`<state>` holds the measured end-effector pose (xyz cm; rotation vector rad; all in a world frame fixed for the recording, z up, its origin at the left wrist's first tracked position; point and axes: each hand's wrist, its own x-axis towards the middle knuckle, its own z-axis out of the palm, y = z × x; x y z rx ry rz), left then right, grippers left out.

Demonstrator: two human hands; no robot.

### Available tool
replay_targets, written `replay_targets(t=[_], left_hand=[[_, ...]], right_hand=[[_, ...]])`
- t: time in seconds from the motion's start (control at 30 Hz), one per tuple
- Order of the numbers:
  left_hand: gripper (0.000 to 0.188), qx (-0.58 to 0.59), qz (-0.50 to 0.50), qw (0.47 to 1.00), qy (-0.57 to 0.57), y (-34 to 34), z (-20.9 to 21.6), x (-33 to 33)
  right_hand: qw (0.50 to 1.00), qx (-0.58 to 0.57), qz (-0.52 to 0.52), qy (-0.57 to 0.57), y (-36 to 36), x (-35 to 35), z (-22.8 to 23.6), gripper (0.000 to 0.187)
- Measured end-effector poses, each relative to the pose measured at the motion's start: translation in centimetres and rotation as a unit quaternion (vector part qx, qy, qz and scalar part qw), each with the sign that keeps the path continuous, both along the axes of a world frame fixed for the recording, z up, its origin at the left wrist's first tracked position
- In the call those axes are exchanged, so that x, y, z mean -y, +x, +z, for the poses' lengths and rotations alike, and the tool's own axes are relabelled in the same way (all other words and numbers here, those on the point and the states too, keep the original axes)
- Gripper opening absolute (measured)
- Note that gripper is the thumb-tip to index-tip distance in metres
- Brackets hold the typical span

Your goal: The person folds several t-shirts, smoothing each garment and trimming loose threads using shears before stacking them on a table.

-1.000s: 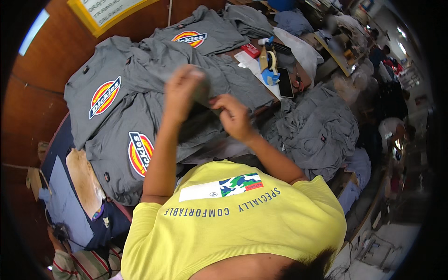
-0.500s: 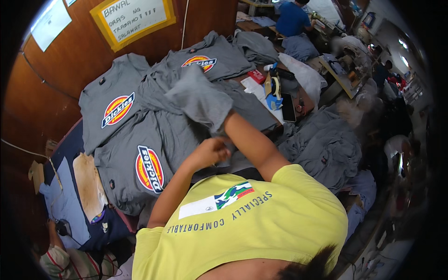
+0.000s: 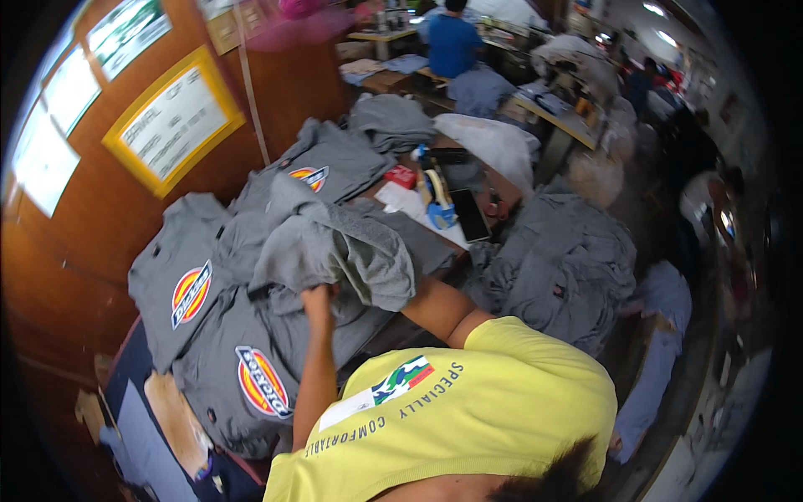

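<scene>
A grey T-shirt (image 3: pixel 335 243) is bunched over my right forearm, and my right hand is hidden inside its cloth. At the lower edge of this cloth, my left hand (image 3: pixel 319 297) is closed on the fabric, with its fingertips partly covered. Beneath and beyond lie more grey T-shirts with a round red, yellow and blue print: one to the far left (image 3: pixel 171 268), one at the near left (image 3: pixel 226 393) and one at the back (image 3: pixel 335 163).
A tape dispenser (image 3: pixel 437 197), a phone (image 3: pixel 470 215) and a small red box (image 3: pixel 401 176) lie right of the shirts. A heap of grey garments (image 3: pixel 560 259) sits at my right. A wooden wall (image 3: pixel 276 109) stands left; a person in blue (image 3: pixel 452 46) sits far off.
My left hand has moved up and left from beside my right forearm and has taken hold of the T-shirt's edge. The head view has swung, showing more of the room.
</scene>
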<state>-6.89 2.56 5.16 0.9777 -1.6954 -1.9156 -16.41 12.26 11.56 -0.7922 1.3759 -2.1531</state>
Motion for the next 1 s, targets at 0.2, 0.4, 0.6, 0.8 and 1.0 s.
replay_targets(t=[0.2,0.4,0.6,0.8,1.0], left_hand=[[0.047,-0.224,0.029,0.922,0.314,1.4,11.4,0.4],[0.052,-0.208,-0.321,0.923,-0.036,8.1,12.4,-0.8],[0.047,0.059,-0.445,0.888,-0.097,14.3,7.4,-4.4],[0.042,-0.122,-0.376,0.899,-0.187,7.6,13.1,-7.3],[0.037,-0.350,-0.258,0.896,-0.091,-4.5,19.5,-13.0]], right_hand=[[1.000,-0.011,0.017,0.010,-0.9,0.1,-0.4,0.017],[0.999,-0.005,0.020,0.027,-1.1,-0.9,-0.5,0.018],[0.999,-0.007,0.028,0.031,-0.9,0.0,-0.8,0.020],[0.999,-0.007,-0.039,-0.031,-4.0,-0.1,2.1,0.022],[0.979,-0.006,-0.077,-0.188,-6.8,-3.0,9.6,0.025]])
